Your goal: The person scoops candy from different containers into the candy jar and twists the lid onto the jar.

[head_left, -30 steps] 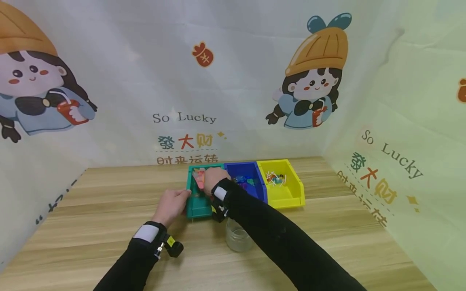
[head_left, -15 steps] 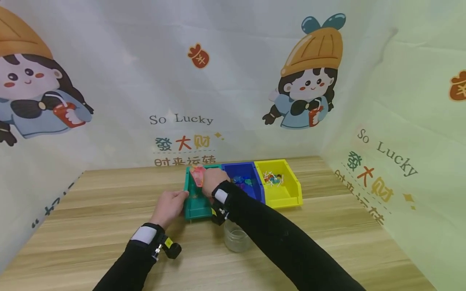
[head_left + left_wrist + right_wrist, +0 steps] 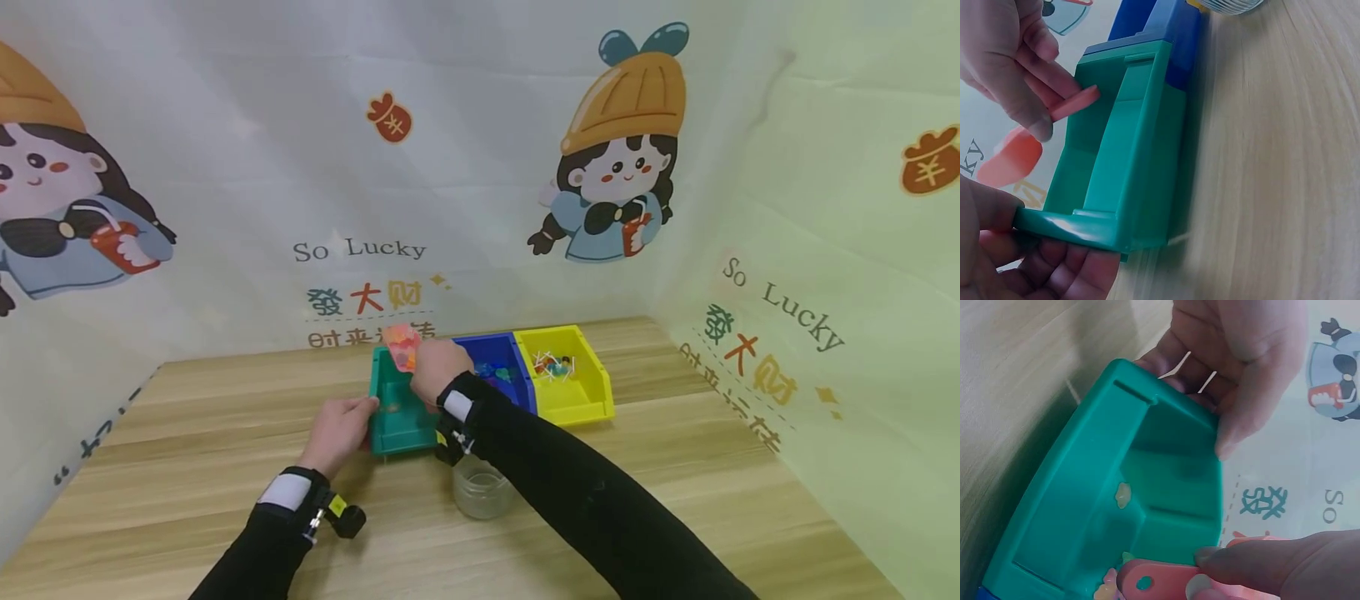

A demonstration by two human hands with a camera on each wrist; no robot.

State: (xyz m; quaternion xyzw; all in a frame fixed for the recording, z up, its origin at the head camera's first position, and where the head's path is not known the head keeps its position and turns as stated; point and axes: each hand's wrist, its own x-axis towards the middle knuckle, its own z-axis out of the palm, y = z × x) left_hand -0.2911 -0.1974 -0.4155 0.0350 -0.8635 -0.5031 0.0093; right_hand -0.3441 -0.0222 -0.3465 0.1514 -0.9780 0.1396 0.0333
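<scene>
My right hand point(image 3: 441, 371) pinches the handle of a pink scoop point(image 3: 402, 346), thumb on top of the handle in the right wrist view. Small, light-coloured pieces lie in the scoop, which is raised over the back of the green bin point(image 3: 405, 440). With thumb on the rim and fingers outside, my left hand point(image 3: 339, 432) grips the bin's left wall. Inside the bin, the right wrist view shows a pale, gummy-looking piece point(image 3: 1123, 495) and a few coloured ones point(image 3: 1105, 591) beside the scoop's handle.
Right of the green bin stand a blue bin point(image 3: 522, 385) with blue and purple pieces and a yellow bin point(image 3: 585, 408) holding small white-stick items point(image 3: 553, 365). A clear glass jar point(image 3: 482, 493) stands in front, partly behind the right forearm. A printed curtain hangs behind the table.
The scoop has risen from inside the green bin to above its back edge, carrying pieces. My left hand keeps its grip on the bin wall. The head view has shifted slightly.
</scene>
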